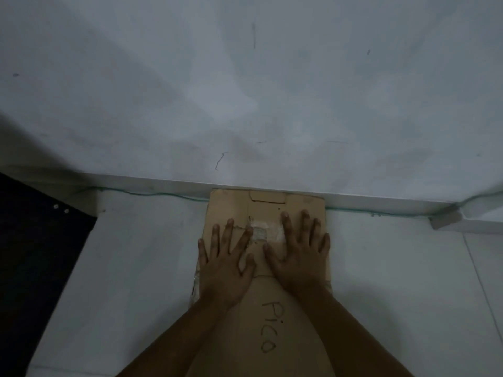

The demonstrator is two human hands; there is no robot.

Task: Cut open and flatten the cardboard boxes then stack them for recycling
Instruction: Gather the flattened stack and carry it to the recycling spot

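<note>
A brown flattened cardboard box lies on the white floor, its far edge against the base of the wall. Handwritten letters mark its near part, and a patch of clear tape sits near its middle. My left hand presses flat on the cardboard's left side with fingers spread. My right hand presses flat on the right side, fingers also spread. Both palms face down and neither hand grips anything. No cutting tool is in view.
A white wall rises right behind the cardboard. A thin green cable runs along the skirting. A dark object fills the left edge. White floor tiles lie on both sides of the cardboard.
</note>
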